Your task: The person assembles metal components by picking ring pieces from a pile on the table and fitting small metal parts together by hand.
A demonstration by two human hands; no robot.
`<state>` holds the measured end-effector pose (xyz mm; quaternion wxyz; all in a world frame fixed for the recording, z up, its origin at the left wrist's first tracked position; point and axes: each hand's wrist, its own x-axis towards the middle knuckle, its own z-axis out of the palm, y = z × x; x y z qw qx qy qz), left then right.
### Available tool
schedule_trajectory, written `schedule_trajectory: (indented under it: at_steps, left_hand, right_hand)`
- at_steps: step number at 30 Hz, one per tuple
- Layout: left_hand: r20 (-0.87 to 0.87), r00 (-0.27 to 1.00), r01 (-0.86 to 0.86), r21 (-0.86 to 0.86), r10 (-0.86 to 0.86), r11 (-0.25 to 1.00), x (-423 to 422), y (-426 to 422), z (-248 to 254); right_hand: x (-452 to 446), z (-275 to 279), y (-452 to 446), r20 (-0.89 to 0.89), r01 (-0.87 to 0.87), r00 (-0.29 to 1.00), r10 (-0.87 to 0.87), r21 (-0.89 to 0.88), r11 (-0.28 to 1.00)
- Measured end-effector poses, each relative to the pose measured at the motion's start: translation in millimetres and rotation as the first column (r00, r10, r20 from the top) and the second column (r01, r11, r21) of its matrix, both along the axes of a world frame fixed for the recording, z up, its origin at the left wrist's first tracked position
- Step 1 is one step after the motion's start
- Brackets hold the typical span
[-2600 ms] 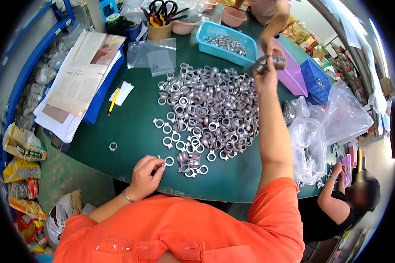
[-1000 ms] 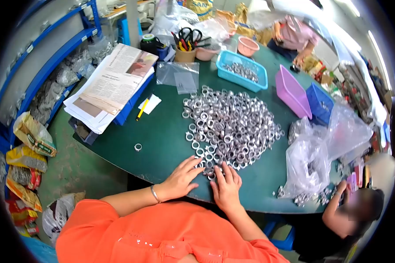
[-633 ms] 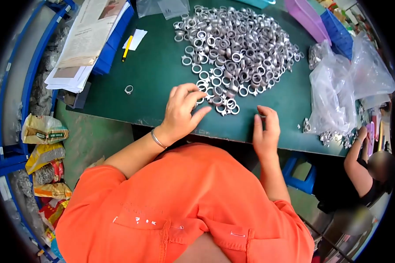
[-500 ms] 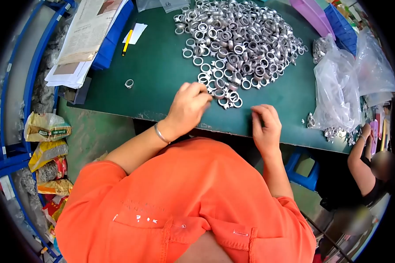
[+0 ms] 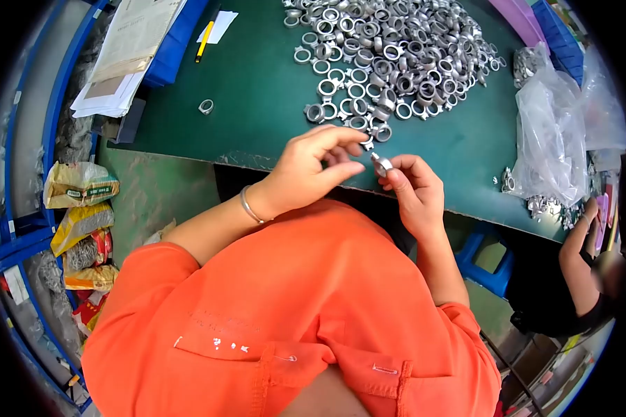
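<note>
My right hand point(image 5: 419, 191) pinches a metal ring point(image 5: 382, 165) between thumb and fingers, just off the front edge of the green table. Beside it, to the left, my left hand point(image 5: 316, 167) has its thumb and fingers apart, with nothing seen between them. Its fingertips are close to the ring and to the nearest pieces of the pile. A large pile of grey metal rings point(image 5: 396, 59) with small lugs spreads over the table point(image 5: 257, 104). One single ring point(image 5: 206, 106) lies apart on the left.
Papers point(image 5: 129, 52) lie over a blue bin at the left, near a yellow pen point(image 5: 204, 42). Plastic bags point(image 5: 549, 132) and small metal parts lie at the right, by a blue basket point(image 5: 560, 42). A co-worker point(image 5: 577, 264) sits at the right, near a blue stool point(image 5: 490, 260).
My right hand has moved slightly left and now holds a ring. My left hand has opened its fingers beside it. The view has shifted, with the pile higher in the frame.
</note>
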<state>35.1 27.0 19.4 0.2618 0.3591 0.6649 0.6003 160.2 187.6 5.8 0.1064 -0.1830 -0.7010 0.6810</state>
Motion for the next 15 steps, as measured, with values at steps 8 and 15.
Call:
schedule_trajectory:
  at_steps: [8,15]
  left_hand:
    - [0.387,0.919,0.063,0.056,-0.08,0.996,2,-3,-10]
    - [0.458,0.884,0.059,0.088,-0.094,0.994,9,-3,1]
  right_hand:
    - [-5,-3,-6,-0.365,-0.044,0.913,0.18,0.349,0.936]
    - [-11,-4,-12,-0.388,0.01,0.895,0.22,0.511,0.86]
